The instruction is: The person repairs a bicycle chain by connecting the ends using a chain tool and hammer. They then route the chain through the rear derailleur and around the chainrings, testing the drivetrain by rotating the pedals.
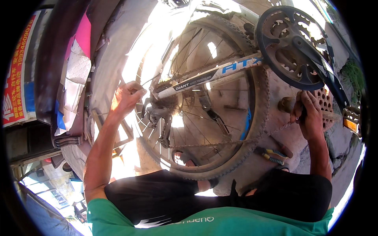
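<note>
A bicycle with a white frame [204,79] and blue lettering stands before me, its rear wheel [262,106] on the left and the black crankset [271,59] at the upper right. My left hand [128,97] is beside the rear hub, thumb and fingertips pinched together; what they hold, if anything, is too small to make out. The dirty chain [220,144] runs from the rear derailleur [165,128] along the lower part of the wheel to my right hand [309,112]. Below the chainring, its curled fingers grip the chain.
Pliers with yellow and teal handles [269,155] lie on the ground right of the wheel. A brown cylindrical thing [285,104] and a perforated red brick [326,103] are near my right hand. A pedal [351,120] hangs at the far right; a pink sheet [83,33] is at left.
</note>
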The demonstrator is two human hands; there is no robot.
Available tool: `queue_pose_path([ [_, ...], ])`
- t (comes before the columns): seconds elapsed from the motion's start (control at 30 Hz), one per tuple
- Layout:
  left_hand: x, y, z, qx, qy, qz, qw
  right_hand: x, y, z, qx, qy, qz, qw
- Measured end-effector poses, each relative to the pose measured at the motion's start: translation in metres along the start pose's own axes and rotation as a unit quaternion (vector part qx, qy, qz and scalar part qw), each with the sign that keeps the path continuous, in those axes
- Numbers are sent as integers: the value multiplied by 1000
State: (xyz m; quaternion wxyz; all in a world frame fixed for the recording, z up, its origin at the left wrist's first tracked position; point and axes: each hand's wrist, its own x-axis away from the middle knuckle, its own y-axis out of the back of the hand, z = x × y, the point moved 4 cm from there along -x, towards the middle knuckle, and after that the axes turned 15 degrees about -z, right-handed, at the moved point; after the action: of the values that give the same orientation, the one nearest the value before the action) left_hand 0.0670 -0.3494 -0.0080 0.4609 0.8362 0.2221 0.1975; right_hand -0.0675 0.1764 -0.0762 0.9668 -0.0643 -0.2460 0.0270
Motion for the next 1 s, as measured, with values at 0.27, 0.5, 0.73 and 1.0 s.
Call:
queue_pose_path([
  [0.27,8,-6,4,-101,39,84,991,9,-21,1,-17,-12,27,999],
  [0.5,6,-25,18,38,116,66,990,2,-19,-9,-21,-7,48,999],
  [0.73,7,-27,28,86,128,71,985,4,-30,-6,-2,-2,49,999],
  [1.0,7,-32,37,101,162,102,976,2,-29,-7,11,3,48,999],
])
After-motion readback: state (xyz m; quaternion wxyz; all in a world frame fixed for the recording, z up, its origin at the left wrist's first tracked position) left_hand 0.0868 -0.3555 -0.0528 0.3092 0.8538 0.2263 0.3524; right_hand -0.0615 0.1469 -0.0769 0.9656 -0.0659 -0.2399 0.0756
